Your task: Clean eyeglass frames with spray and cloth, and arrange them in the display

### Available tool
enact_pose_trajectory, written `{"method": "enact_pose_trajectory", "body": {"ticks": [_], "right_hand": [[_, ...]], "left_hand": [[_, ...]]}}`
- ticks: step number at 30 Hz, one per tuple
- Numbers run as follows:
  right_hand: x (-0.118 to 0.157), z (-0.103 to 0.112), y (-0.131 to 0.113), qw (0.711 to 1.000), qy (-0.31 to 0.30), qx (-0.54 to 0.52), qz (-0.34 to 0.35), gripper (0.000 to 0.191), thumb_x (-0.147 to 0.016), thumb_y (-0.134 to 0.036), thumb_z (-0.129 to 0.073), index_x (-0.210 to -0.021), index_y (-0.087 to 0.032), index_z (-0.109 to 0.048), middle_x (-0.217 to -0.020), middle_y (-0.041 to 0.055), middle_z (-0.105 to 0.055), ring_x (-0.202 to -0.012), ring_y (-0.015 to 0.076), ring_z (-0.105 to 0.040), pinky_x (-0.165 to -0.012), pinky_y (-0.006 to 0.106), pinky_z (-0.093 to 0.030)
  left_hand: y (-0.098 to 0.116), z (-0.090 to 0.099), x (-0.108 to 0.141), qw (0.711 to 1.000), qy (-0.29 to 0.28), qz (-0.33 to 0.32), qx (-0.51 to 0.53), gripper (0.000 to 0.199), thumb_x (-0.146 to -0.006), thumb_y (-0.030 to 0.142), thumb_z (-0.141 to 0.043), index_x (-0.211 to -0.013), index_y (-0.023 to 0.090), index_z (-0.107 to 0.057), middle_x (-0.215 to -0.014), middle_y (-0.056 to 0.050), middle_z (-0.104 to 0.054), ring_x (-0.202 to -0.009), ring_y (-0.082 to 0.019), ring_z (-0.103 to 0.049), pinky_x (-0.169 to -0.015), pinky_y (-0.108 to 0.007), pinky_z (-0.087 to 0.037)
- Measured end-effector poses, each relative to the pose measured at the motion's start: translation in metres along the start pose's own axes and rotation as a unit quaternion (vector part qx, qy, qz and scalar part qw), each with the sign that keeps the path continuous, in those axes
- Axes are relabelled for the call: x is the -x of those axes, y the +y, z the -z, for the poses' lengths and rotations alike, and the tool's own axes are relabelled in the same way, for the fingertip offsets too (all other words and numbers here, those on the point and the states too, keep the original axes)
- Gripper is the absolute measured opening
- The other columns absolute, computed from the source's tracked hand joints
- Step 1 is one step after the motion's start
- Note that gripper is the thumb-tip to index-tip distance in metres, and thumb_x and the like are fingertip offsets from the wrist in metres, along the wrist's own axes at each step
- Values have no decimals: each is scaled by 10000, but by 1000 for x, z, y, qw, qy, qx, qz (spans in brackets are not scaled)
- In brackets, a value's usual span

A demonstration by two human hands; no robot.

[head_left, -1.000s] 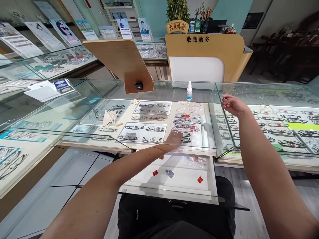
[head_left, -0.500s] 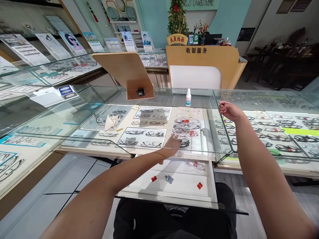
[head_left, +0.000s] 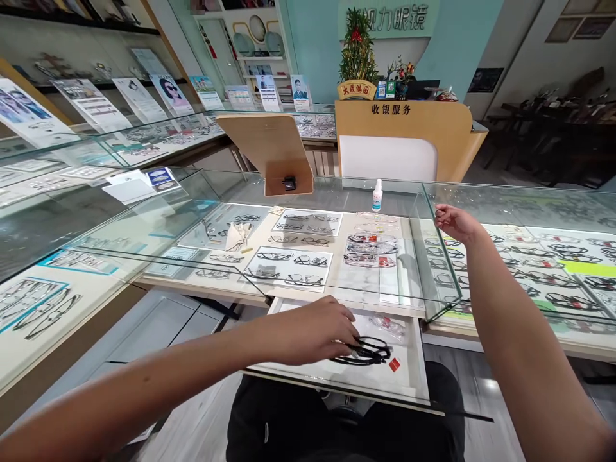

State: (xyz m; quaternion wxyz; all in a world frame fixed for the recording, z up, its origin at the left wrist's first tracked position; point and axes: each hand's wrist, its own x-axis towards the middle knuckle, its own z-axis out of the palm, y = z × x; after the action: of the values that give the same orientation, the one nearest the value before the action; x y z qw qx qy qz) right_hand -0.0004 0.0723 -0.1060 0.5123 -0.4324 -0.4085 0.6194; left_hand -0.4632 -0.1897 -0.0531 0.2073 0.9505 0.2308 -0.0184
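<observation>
My left hand (head_left: 320, 333) is over the open white drawer (head_left: 404, 382), its fingers closed on black-framed eyeglasses (head_left: 373, 351). Whether the glasses rest on the drawer floor I cannot tell. Beside them lies a small red tag (head_left: 394, 364), and behind them a clear plastic bag (head_left: 387, 326). My right hand (head_left: 457, 223) is raised at the right, fingers curled in against the slanting edge of a glass panel (head_left: 443, 256). What they grip there, if anything, is hidden.
Rows of eyeglasses (head_left: 370, 249) lie in the glass display case behind the drawer. A white spray bottle (head_left: 377, 196) and a tilted wooden-backed stand (head_left: 269, 151) are on its far side. A beige cloth (head_left: 238, 236) lies inside at left. Beyond stands a counter (head_left: 404, 119).
My left hand has come from the display case down over the drawer, bringing the black eyeglasses with it. My right hand stays by the glass edge. The whole view has shifted slightly.
</observation>
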Motion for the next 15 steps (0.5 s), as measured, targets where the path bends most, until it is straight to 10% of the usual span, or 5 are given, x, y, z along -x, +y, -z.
{"method": "enact_pose_trajectory", "body": {"ticks": [6,15], "right_hand": [[0,2,1,1000,-1,2,-3,507,-473,21,-756,-888,-262,-689,-681,-42,-549,-617,116,-500,-514,243,-465],[1,1,1,1000,-6,2,-4,486,-493,15,-762,-899,-245,-699,-677,-45,-543,-607,105,-485,-533,234,-484]], "left_hand": [[-16,76,23,984,66,145,-77,413,-1168,423,-437,-1340,377,-809,-1458,-6,-786,-1539,-301,-570,-1277,-507,-349],[-132,59,13,935,118,184,-280,394,-1135,228,-472,-1114,247,-864,-1479,-48,-778,-1568,-356,-532,-1222,-527,-348]]}}
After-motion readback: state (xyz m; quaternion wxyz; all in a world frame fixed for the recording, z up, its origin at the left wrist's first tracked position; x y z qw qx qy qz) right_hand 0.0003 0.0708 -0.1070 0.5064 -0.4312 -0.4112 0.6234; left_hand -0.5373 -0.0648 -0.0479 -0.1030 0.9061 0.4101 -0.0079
